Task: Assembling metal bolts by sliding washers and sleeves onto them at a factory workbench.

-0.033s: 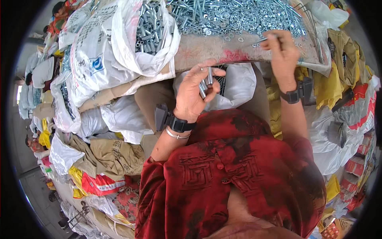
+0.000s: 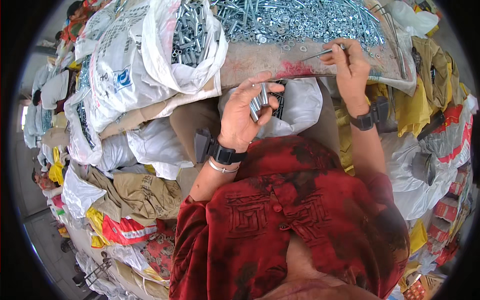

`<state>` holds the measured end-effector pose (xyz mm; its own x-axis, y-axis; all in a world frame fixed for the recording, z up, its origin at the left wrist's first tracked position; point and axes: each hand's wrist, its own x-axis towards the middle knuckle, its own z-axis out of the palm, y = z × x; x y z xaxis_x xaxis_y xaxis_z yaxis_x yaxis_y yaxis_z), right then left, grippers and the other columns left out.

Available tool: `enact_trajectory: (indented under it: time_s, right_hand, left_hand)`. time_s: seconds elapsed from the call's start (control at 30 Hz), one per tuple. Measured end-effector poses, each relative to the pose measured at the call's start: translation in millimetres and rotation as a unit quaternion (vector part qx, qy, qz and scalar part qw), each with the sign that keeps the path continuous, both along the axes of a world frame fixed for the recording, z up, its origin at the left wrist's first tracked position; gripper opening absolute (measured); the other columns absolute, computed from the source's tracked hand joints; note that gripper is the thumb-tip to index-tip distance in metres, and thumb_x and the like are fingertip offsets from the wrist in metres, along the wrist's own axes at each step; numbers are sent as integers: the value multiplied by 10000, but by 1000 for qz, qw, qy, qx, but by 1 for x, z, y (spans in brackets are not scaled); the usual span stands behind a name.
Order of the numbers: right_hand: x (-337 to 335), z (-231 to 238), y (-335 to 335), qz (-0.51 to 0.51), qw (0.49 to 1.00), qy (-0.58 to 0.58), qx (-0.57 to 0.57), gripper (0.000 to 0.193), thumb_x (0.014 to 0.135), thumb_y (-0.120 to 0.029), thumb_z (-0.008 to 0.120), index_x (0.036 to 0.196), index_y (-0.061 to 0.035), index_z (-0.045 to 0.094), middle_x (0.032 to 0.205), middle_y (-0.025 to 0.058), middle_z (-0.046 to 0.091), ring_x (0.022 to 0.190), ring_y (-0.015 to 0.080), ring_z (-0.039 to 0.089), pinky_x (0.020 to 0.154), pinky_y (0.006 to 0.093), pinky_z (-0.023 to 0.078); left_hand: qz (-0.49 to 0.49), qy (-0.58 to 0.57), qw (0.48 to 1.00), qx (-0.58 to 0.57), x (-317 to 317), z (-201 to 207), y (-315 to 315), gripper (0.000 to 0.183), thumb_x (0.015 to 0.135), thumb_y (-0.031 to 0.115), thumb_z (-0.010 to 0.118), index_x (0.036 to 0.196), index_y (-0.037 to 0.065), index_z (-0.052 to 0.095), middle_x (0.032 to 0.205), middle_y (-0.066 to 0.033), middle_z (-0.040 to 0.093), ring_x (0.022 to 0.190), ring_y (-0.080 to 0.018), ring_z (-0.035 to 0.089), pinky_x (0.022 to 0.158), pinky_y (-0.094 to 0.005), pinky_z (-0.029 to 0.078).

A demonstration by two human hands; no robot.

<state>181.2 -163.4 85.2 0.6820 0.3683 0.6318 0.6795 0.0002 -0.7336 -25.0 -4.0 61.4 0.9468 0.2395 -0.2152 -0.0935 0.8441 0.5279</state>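
My left hand [image 2: 239, 119] is curled palm up just off the near edge of the work board [image 2: 245, 67]. Its fingers close around several short shiny metal sleeves [image 2: 256, 107]. Over the board's right part, my right hand [image 2: 354, 75] pinches a slim metal bolt [image 2: 319, 54] between thumb and fingers. The bolt's thin end points left and slightly toward me; my fingers partly hide its thicker end. Behind that hand spreads a heap of washers and nuts [image 2: 305, 25], with long bolts [image 2: 250, 12] among them.
An open white woven sack [image 2: 125, 75] stands left on the board, with metal sleeves [image 2: 192, 37] in its mouth. Thin metal rods [image 2: 395, 37] lie along the right edge. A white bag [image 2: 302, 107] sits below the board between my knees. Sacks surround me; other people are far left.
My right hand has shifted slightly left, and more of the bolt shows, extending farther left over the board. My left hand is nearly still with the sleeves.
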Motion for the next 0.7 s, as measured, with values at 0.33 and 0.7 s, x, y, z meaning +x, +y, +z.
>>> enact_trajectory:
  time_s: [0.33,0.7]
  right_hand:
    - [-81,45,-30,185,951,184,167,199,1037,-135,445,1065,58,480,1005,236,652,757,268,707,699,375,603]
    - [-94,50,-31,176,944,192,204,217,1037,-162,461,1031,54,482,999,242,649,767,281,708,695,381,604]
  left_hand:
    - [49,-35,998,-14,-10,3,0,196,988,142,521,1138,19,547,1088,-245,647,763,-229,665,433,-253,437]
    - [30,-83,996,-35,-9,8,-4,212,1002,197,533,1139,37,551,779,-79,545,568,-128,490,406,-239,332]
